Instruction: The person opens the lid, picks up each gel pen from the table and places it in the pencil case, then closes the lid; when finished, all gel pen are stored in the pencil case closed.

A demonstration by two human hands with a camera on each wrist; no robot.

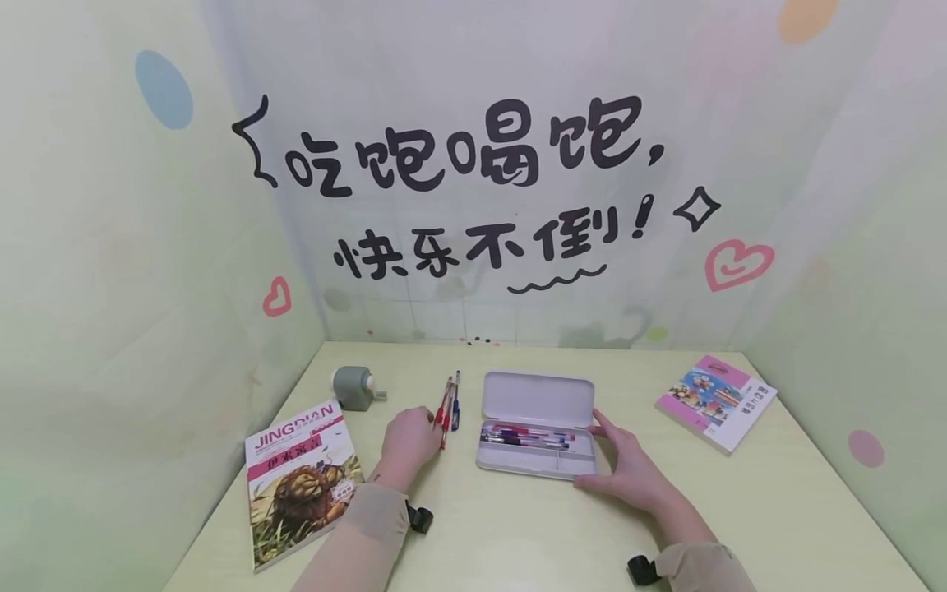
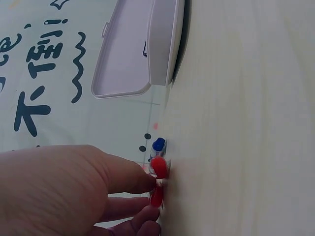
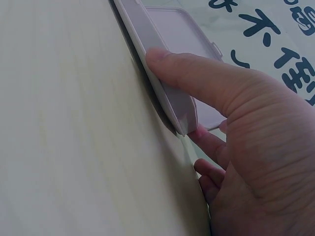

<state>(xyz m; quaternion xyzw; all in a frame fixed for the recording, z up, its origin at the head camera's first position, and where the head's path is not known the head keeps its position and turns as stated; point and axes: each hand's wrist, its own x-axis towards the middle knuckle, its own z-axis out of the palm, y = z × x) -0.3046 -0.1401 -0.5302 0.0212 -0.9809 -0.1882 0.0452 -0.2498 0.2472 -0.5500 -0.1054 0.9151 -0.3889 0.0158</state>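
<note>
On the table an open pale-lilac pencil case (image 1: 516, 466) has its lid (image 1: 538, 396) raised at the back. Several pens (image 1: 512, 438) lie in its long compartment, purple and pink among them. My right hand (image 1: 627, 467) grips the case's right end, thumb (image 3: 184, 69) on the front edge and fingers at the side. Left of the case, my left hand (image 1: 408, 442) pinches at a red pen (image 1: 445, 418), its thumb tip right against the red end. Another red end (image 2: 156, 195) shows below the thumb. A blue pen (image 1: 455, 404) lies just beside the red ones.
A magazine with a lion cover (image 1: 303, 485) lies at the left, near my left forearm. Behind it stands a grey-green pencil sharpener (image 1: 352, 389) with a crank. At the far right lies a pink and white book (image 1: 716, 403). Printed curtain walls (image 1: 473, 321) enclose the table.
</note>
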